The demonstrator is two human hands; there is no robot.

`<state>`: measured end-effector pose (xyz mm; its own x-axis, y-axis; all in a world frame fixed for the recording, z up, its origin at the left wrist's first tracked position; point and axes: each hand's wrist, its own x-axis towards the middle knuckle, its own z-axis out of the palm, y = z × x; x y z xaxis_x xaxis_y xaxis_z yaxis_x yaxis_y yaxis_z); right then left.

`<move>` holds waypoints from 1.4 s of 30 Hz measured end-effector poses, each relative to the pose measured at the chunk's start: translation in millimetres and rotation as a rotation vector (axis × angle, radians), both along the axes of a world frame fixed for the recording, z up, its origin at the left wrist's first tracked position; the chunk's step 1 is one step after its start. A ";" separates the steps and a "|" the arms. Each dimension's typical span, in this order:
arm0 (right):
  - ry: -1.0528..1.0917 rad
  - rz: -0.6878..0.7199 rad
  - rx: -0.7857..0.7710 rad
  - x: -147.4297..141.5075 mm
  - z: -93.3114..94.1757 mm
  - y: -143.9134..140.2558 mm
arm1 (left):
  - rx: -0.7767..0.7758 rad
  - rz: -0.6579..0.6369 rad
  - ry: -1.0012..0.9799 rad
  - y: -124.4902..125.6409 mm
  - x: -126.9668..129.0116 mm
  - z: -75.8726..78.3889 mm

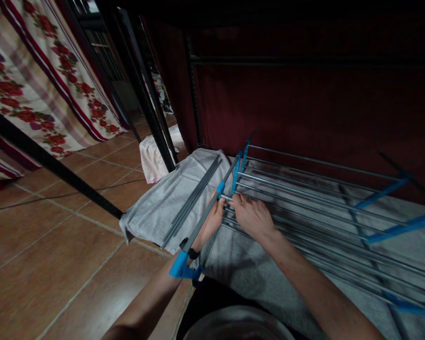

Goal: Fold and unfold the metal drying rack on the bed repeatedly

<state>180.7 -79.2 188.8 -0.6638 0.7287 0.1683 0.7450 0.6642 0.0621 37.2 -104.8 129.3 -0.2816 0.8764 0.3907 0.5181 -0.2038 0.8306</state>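
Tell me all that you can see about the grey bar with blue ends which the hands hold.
The grey bar looks like a thin metal tube with blue plastic connectors on it. It lies slanted over the edge of the grey cloth, near end above the tiled floor. The left hand grips it at a blue connector; the right hand holds a silver rod there.

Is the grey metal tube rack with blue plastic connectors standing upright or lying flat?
Lying flat: the grey metal tube rack rests on the grey towel, both hands at one tube end.

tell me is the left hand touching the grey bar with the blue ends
Touching. The head view shows the left hand with fingers wrapped around the grey bar just below its upper blue connector, no gap visible.
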 end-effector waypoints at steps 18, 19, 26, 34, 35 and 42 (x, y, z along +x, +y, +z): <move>0.004 -0.008 -0.122 -0.2 13.5 4.2 | 0.019 -0.024 -0.032 2.5 2.6 -1.9; 0.000 -0.007 -0.130 0.2 13.5 4.7 | 0.020 -0.025 -0.037 2.5 2.6 -1.8; 0.010 0.017 -0.185 -0.6 14.8 10.7 | 0.010 -0.004 0.011 2.9 -1.0 -6.2; 0.117 0.048 0.096 14.6 -5.8 -3.8 | 0.050 0.038 0.062 3.3 -6.6 -8.0; 0.126 0.036 0.132 22.9 -9.5 -5.3 | 0.048 0.039 0.079 3.5 -8.5 -10.3; 0.119 -0.082 0.142 78.8 -19.4 -5.8 | -0.025 0.064 0.232 16.1 -29.5 -34.1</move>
